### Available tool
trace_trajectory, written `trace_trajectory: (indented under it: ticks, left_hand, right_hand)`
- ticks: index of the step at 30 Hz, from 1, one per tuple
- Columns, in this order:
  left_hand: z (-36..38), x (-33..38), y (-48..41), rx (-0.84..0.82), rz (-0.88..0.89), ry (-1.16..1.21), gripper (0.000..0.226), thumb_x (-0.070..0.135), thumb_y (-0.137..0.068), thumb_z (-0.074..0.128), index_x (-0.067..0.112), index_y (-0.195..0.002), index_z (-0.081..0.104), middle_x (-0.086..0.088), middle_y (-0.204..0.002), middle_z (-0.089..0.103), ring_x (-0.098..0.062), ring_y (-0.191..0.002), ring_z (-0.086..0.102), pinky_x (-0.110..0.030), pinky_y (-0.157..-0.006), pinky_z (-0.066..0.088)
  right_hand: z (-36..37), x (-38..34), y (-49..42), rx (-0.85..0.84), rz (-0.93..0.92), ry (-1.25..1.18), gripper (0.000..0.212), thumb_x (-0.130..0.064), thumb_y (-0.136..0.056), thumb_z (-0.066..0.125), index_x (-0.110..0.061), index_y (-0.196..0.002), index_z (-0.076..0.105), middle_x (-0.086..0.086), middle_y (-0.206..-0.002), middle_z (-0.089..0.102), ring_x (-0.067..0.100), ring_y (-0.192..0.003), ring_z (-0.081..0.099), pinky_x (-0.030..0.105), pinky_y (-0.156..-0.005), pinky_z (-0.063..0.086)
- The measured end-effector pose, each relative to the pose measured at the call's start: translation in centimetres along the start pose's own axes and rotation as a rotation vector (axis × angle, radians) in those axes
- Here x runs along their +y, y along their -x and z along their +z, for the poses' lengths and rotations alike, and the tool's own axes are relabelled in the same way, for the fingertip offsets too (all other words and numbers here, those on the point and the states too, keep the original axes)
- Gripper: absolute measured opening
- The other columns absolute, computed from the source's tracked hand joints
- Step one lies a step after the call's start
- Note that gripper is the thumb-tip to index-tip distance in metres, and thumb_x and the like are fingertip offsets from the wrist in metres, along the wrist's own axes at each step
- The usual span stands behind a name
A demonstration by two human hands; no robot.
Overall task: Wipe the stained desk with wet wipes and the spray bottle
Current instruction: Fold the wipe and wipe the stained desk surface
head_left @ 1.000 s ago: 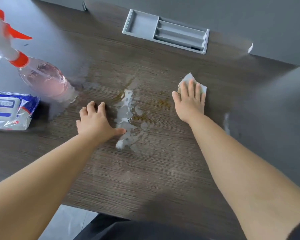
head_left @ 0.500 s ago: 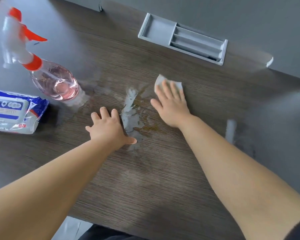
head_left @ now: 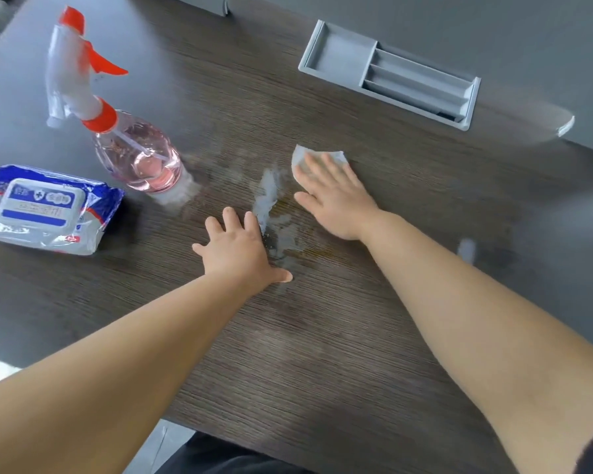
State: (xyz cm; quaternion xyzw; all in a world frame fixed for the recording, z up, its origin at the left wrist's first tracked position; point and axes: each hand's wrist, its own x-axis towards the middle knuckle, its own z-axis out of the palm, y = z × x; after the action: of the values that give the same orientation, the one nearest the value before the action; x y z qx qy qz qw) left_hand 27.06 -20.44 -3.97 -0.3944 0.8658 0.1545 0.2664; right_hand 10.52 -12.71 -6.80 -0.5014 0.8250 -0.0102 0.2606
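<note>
Stained bench: dark wood-grain bench (head_left: 356,336) carrying a smear of pale wet foam (head_left: 267,200) with a faint yellowish tint at its edge, lying between the two grips.
Right grip: right hand (head_left: 336,196) spread flat, fingers extended rather than curled, palm pressing a folded white wet wipe (head_left: 317,155) against the bench; only the far edge of the wipe shows beyond the fingertips.
Left grip: left hand (head_left: 240,248) flat and empty, fingers splayed, bracing on the bench; its thumb side is just beside the foam.
Foam relative to the grips: just left of the right grip's thumb, touching or nearly touching the left grip's index finger.
Spray bottle: clear plastic spray bottle with pink liquid and an orange-and-white trigger head (head_left: 137,159), standing upright well to the left of the left grip, untouched.
Wipe pack: blue-and-white soft pack of wet wipes (head_left: 45,210), lid closed, further left, near the bottle.
Tray: grey recessed plastic organiser tray (head_left: 387,75), beyond the right grip, clear of the work.
Step in hand: judged to be the wiping stage; liquid is on the surface and the wipe sits at the edge of the mess.
Next move calls for: sliding the right grip leftward across the foam with steady downward pressure, and probably lifting the left grip out of the path.
</note>
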Motion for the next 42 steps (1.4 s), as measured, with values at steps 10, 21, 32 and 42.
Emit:
trace_trajectory:
  ticks: [10, 21, 32, 42]
  left_hand:
    - [0.5, -0.4, 0.4, 0.008, 0.013, 0.089, 0.115, 0.067, -0.062, 0.07, 0.022, -0.148, 0.01, -0.006, -0.155, 0.004, -0.034, -0.141, 0.004, -0.057, -0.111, 0.023]
    - [-0.7, -7.2, 0.5, 0.144, -0.119, 0.174, 0.109, 0.067, -0.059, 0.072, 0.021, -0.146, 0.025, -0.005, -0.15, 0.02, -0.03, -0.138, 0.015, -0.044, -0.11, 0.027]
    - [-1.3, -7.1, -0.3, 0.006, -0.132, 0.07, 0.109, 0.063, -0.05, 0.08, 0.015, -0.134, 0.03, -0.01, -0.136, 0.025, -0.035, -0.126, 0.025, -0.052, -0.094, 0.043]
    - [-1.1, -7.5, -0.5, 0.007, -0.102, 0.084, 0.109, 0.065, -0.053, 0.077, 0.016, -0.136, 0.026, -0.009, -0.136, 0.024, -0.035, -0.127, 0.023, -0.055, -0.099, 0.039]
  right_hand:
    - [-0.2, -3.4, -3.1, 0.03, 0.146, 0.039, 0.056, -0.042, -0.101, 0.014, -0.027, -0.151, -0.006, 0.0, -0.158, -0.016, 0.023, -0.144, -0.018, 0.044, -0.116, -0.011]
    - [-0.5, -1.8, -3.1, 0.045, 0.304, 0.031, 0.056, -0.04, -0.101, 0.014, -0.024, -0.151, -0.005, 0.002, -0.158, -0.015, 0.026, -0.144, -0.016, 0.046, -0.117, -0.008]
    - [-0.4, -2.3, -3.0, 0.012, 0.095, 0.102, 0.053, -0.04, -0.102, 0.013, -0.027, -0.151, -0.003, 0.0, -0.159, -0.014, 0.02, -0.145, -0.015, 0.041, -0.117, -0.009]
    - [1.4, -6.7, -2.2, 0.008, -0.126, 0.105, 0.055, -0.043, -0.101, 0.018, -0.028, -0.15, -0.002, -0.001, -0.158, -0.012, 0.018, -0.144, -0.016, 0.039, -0.115, -0.013]
